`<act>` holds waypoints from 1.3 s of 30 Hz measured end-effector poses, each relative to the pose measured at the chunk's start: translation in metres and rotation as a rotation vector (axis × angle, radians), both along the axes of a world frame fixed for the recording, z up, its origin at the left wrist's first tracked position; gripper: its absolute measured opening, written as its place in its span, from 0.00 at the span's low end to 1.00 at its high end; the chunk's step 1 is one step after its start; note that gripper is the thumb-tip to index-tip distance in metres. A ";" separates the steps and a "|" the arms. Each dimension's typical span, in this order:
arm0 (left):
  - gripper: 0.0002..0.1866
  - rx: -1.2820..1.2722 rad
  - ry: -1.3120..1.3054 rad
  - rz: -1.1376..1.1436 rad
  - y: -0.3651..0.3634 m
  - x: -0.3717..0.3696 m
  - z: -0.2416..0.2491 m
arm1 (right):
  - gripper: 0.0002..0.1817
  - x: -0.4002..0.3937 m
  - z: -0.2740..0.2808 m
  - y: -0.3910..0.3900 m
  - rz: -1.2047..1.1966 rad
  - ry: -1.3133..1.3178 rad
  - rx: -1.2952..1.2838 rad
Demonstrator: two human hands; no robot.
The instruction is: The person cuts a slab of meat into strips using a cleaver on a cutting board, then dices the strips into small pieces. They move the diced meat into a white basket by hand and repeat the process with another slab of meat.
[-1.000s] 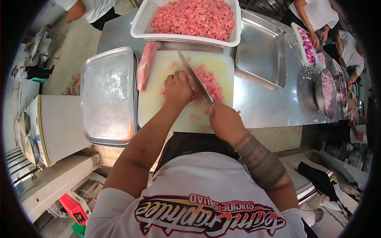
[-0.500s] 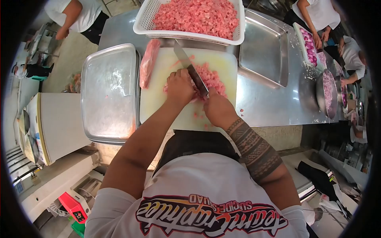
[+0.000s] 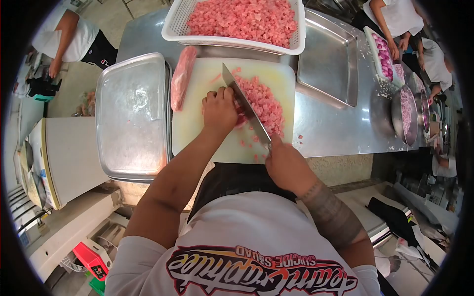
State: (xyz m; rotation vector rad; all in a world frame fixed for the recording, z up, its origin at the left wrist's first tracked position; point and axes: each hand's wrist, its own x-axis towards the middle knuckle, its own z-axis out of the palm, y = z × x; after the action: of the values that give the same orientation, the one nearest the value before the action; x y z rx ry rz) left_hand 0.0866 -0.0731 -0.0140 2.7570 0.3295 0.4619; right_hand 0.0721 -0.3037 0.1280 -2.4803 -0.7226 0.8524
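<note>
My right hand (image 3: pixel 289 165) is closed round the handle of a long kitchen knife (image 3: pixel 249 112), whose blade points up and left across a white cutting board (image 3: pixel 197 129). Beside the blade, my left hand (image 3: pixel 220 109) has its fingers curled down on a piece of raw meat (image 3: pixel 241 120), mostly hidden under it. Diced meat (image 3: pixel 266 106) lies heaped to the right of the blade, with a few loose bits nearer me. A long uncut strip of meat (image 3: pixel 183 79) rests along the board's left edge.
A white perforated basket (image 3: pixel 170 29) full of diced meat stands behind the board. Metal trays flank it: a flat one (image 3: pixel 131 118) left, a deeper one (image 3: pixel 328 64) right. Farther right are a tray of purple onions (image 3: pixel 384 56), a metal bowl (image 3: pixel 398 118) of chopped onion and several co-workers.
My right hand has drawn the knife down and to the right, towards me. My left hand has shifted slightly left on the meat. A co-worker at the upper left has moved left.
</note>
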 end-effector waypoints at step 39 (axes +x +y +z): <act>0.14 -0.346 0.066 -0.288 0.066 0.005 0.013 | 0.16 0.001 -0.047 0.021 -0.157 -0.077 -0.034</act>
State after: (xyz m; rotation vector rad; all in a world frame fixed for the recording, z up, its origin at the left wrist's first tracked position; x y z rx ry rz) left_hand 0.0914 -0.0075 -0.0013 2.4306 0.0198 0.2163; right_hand 0.0729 -0.2828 0.0809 -2.5721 -0.5342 0.7208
